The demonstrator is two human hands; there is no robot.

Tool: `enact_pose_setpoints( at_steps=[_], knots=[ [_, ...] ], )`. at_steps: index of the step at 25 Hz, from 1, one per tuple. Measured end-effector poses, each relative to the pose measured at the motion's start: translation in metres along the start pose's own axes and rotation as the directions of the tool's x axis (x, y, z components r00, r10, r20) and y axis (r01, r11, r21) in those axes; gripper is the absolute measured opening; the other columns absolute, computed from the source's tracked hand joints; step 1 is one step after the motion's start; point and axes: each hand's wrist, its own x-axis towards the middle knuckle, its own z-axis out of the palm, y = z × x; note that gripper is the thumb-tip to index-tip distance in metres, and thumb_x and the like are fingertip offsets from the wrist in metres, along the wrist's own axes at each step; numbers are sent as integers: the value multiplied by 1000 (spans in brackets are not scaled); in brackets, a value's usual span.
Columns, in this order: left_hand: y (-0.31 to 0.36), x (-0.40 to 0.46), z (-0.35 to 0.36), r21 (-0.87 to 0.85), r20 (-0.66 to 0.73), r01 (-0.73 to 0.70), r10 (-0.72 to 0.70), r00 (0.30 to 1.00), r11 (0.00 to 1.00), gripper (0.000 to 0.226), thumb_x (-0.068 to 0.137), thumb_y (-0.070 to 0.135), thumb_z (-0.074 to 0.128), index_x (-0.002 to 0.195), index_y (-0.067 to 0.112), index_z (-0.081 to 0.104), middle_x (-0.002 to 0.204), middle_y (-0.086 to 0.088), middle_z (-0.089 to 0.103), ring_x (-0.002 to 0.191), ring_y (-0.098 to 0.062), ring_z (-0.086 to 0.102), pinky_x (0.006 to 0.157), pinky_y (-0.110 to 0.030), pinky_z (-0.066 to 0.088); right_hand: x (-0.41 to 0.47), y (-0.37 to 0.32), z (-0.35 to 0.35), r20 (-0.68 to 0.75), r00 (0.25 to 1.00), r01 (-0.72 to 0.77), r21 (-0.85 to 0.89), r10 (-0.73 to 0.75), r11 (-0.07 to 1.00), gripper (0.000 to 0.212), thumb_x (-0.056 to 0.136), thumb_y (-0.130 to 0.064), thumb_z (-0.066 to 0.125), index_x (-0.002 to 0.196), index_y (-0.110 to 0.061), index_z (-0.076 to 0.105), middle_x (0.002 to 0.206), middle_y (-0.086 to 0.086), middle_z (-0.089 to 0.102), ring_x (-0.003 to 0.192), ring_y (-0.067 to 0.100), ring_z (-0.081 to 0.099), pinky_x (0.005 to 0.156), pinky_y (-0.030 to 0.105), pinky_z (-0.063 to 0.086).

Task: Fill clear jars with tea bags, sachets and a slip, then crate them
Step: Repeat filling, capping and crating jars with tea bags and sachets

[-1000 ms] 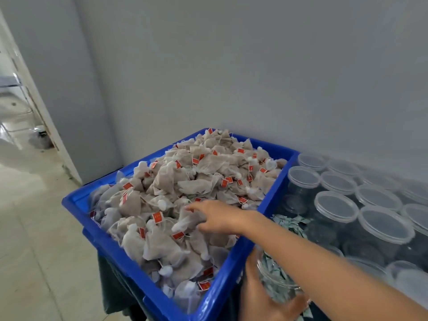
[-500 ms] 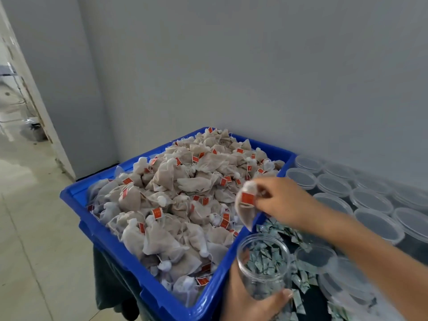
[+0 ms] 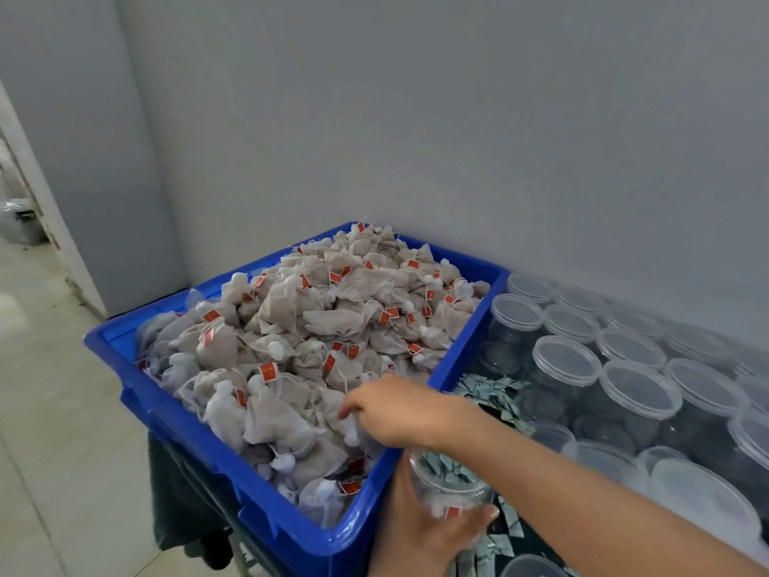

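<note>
Here the right hand is reaching into the blue plastic crate, its curled fingers pinching a beige mesh tea bag from the heap. Just beside the crate, the left hand is gripping an open clear plastic jar with one red-tagged bag inside.

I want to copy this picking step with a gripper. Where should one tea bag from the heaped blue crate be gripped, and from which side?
Probably by its gathered white knot, from above. The tea bags lie heaped and overlapping in the blue crate, so their sides are buried, while the knots stick up. The right hand reaches in from above that way.
</note>
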Motion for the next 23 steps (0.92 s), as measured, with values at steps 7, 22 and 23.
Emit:
enact_pose_setpoints(
  at_steps=[7, 22, 23],
  knots=[
    [10, -3, -8, -1, 27, 6, -6, 1000, 1000, 90, 42, 60, 80, 115, 50, 28, 117, 32, 43, 103, 32, 41, 80, 4, 37, -4, 2, -6, -239, 962, -50, 310, 129, 949, 17, 88, -29, 63, 92, -15, 73, 86, -2, 72, 68, 9, 64, 69, 26, 55],
    [30, -5, 23, -106, 64, -187, 195, 979, 977, 100, 54, 36, 92, 136, 31, 35, 128, 26, 51, 124, 9, 45, 96, -11, 43, -99, 32, -27, -311, 929, -147, 183, 199, 972, 30, 93, -48, 48, 100, -26, 65, 93, -11, 66, 82, 4, 60, 76, 29, 53],
    [31, -3, 24, -96, 69, -189, 195, 978, 977, 99, 55, 36, 91, 137, 32, 35, 131, 25, 50, 126, 5, 45, 100, -16, 43, -83, 28, -26, -266, 950, -112, 195, 163, 974, 28, 94, -44, 49, 105, -23, 65, 100, -8, 66, 87, 6, 61, 80, 30, 53]
  ],
)
